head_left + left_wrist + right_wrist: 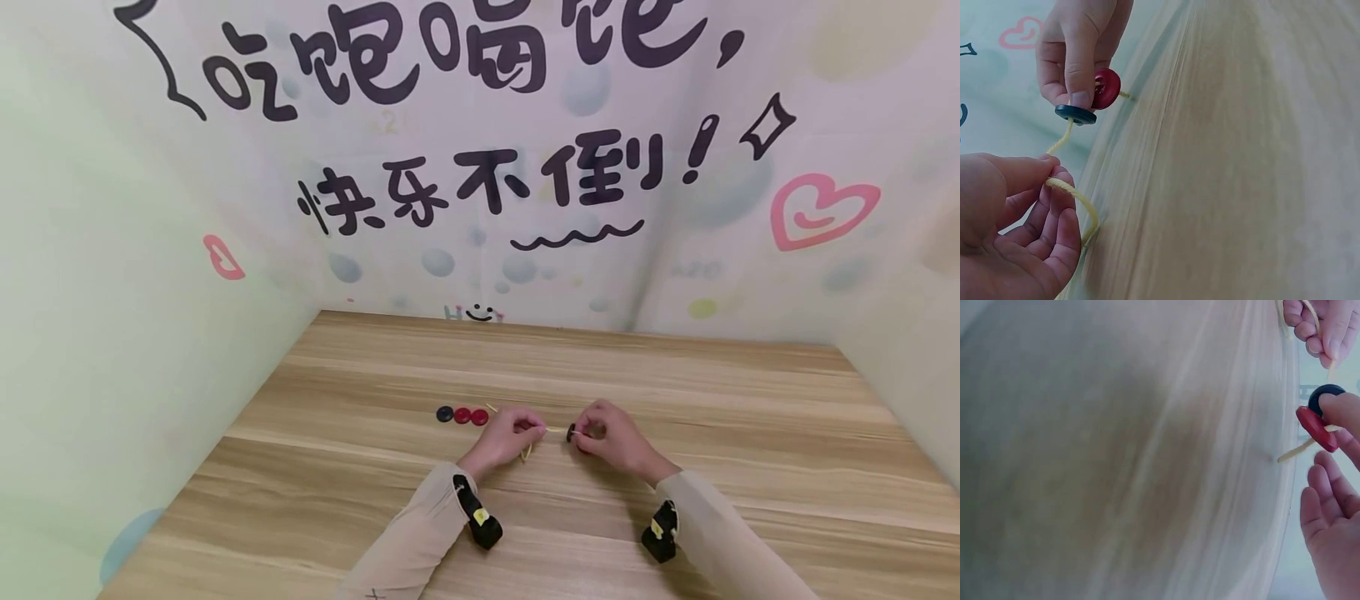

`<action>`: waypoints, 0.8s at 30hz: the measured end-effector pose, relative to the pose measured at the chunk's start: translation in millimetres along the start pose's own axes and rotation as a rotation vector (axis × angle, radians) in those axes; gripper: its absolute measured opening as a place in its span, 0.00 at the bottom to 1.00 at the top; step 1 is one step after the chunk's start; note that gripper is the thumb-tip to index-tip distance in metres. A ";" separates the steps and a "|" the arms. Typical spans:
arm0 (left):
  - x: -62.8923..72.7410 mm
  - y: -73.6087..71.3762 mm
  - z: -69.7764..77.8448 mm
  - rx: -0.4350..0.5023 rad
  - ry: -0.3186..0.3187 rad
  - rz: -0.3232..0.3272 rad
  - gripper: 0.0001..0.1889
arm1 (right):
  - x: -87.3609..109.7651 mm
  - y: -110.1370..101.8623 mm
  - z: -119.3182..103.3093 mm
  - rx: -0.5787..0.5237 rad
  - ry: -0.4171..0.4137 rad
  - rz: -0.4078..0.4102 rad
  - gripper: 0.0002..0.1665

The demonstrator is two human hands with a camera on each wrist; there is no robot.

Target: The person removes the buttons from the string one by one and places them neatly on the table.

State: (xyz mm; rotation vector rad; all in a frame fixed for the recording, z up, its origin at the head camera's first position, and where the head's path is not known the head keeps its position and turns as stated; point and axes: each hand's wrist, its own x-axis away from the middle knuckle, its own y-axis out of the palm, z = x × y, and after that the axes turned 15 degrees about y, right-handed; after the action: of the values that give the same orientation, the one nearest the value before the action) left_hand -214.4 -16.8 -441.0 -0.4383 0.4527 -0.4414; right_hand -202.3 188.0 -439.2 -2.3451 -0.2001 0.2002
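A yellow string is pinched between the thumb and fingers of my left hand; one length droops from that grip. From there the string runs to my right hand and passes through a dark blue button. My right hand pinches the dark button near its edge with the thumb. Against it, a red button is also threaded, tilted on edge, with a short string end sticking out beyond it. Both hands are just above the table, a short gap apart.
On the wood-grain table, left of my left hand, lie a dark button, a red button and another red button in a row. A printed cloth wall stands behind the table.
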 end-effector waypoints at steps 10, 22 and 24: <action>1.9 0.6 1.2 -0.025 -0.014 -0.022 0.06 | -2.4 0.8 -3.8 0.049 0.018 0.124 0.03; 0.2 -5.1 5.9 -0.028 -0.051 -0.064 0.06 | -0.8 0.6 -0.6 0.019 -0.007 0.089 0.04; 0.4 -5.1 6.0 -0.031 -0.051 -0.068 0.07 | -0.1 0.5 -0.3 0.025 -0.004 0.085 0.05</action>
State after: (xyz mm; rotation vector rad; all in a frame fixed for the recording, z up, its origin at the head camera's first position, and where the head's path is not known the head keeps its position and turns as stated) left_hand -212.6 -19.2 -433.8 -0.4952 0.3964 -0.4878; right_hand -202.3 187.4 -439.3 -2.3302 -0.0993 0.2471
